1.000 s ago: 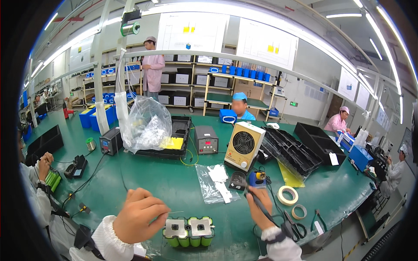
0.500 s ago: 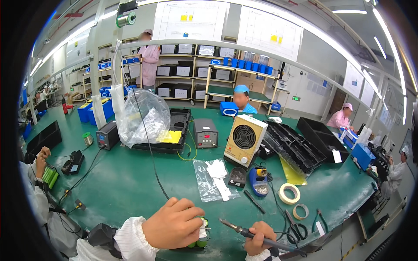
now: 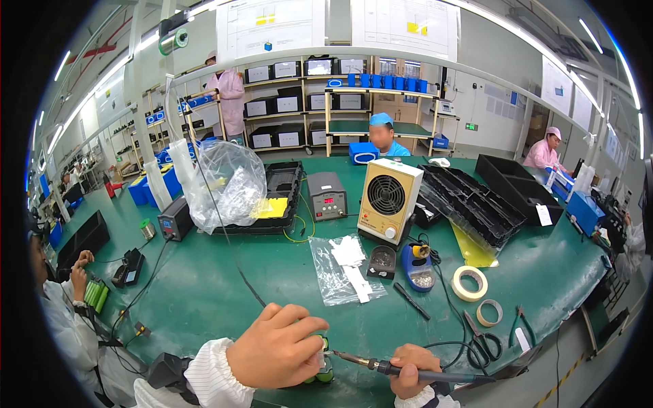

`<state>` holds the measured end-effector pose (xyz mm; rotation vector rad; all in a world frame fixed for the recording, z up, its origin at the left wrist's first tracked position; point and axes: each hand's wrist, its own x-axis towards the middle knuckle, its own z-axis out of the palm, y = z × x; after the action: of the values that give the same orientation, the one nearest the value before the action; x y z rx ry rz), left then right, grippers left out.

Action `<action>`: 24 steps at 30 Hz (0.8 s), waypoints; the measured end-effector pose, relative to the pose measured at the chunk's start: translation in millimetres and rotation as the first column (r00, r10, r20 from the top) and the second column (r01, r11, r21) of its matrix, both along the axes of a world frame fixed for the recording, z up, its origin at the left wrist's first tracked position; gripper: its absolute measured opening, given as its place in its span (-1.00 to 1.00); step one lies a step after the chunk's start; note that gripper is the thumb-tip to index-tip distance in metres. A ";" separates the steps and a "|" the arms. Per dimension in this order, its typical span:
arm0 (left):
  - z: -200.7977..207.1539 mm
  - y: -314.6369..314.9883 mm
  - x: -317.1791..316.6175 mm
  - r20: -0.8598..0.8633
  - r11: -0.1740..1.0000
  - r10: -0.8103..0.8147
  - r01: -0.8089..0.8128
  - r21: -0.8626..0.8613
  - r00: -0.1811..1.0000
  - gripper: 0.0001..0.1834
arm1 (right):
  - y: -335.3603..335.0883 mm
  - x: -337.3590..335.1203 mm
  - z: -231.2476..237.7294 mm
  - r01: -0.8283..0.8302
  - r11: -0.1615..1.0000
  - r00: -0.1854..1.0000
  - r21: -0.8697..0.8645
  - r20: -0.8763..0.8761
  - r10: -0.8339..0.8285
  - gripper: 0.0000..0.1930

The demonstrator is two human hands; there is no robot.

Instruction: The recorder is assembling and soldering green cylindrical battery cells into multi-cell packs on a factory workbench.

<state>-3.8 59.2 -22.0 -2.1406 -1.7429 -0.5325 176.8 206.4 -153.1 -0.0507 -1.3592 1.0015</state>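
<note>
My right hand [image 3: 409, 371] is closed round the grip of a soldering iron [image 3: 384, 366]. Its metal tip points left and reaches the top of a small battery pack [image 3: 325, 370] with green cells, at the near edge of the table. My left hand [image 3: 277, 345] is bent over the pack's left side, fingers curled and fingertips beside the iron's tip. A thin black line [image 3: 238, 262] comes down from above and disappears behind its knuckles. What the left fingers pinch is hidden, as is much of the pack.
Ahead lie a bag of white strips [image 3: 348, 268], a soldering iron stand [image 3: 417, 266], a pen [image 3: 412, 301] and a fan unit [image 3: 386, 198]. Tape rolls [image 3: 469, 283], scissors [image 3: 484, 342] and pliers [image 3: 522, 328] lie right. A co-worker's hand [image 3: 79, 275] is at far left.
The soldering iron has moved left, its tip now at the battery pack instead of apart from it. My left hand stays over the pack. The whole view has shifted slightly.
</note>
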 end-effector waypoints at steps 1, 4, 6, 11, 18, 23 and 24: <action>0.5 -0.4 0.0 -0.002 1.000 -0.001 0.001 -0.002 1.000 -0.90 | 0.1 0.3 -0.1 -0.014 1.000 1.000 -0.003 -0.003 0.014 -0.67; 0.8 -1.2 -1.1 -0.009 1.000 0.008 -0.009 -0.021 1.000 -0.90 | 0.2 -0.2 -0.6 -0.004 1.000 1.000 0.024 -0.002 0.004 -0.67; -1.7 -0.7 -1.5 0.010 1.000 0.001 -0.001 -0.007 1.000 -0.89 | 0.3 -1.0 0.9 -0.014 1.000 1.000 0.021 -0.003 0.014 -0.67; -3.5 0.8 -2.4 0.002 1.000 -0.009 0.009 -0.016 1.000 -0.89 | -0.8 -1.7 3.5 -0.019 1.000 1.000 0.000 0.012 0.019 -0.66; -1.4 1.2 -0.6 0.000 1.000 -0.002 0.002 -0.023 1.000 -0.89 | -0.2 0.8 5.0 -0.027 1.000 0.998 -0.009 0.063 0.027 -0.65; -4.2 2.5 -0.2 0.002 1.000 -0.010 0.010 -0.029 1.000 -0.89 | -0.8 2.4 6.5 -0.011 1.000 0.997 -0.004 0.079 0.012 -0.65; -4.3 2.0 -0.3 0.000 0.999 -0.011 0.011 -0.033 1.000 -0.89 | -0.9 1.4 6.2 -0.011 1.000 0.998 0.001 0.065 0.011 -0.65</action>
<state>-4.1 61.2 -26.2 -2.1737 -1.7524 -0.5094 178.2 205.5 -146.9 -0.0753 -1.4211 1.0157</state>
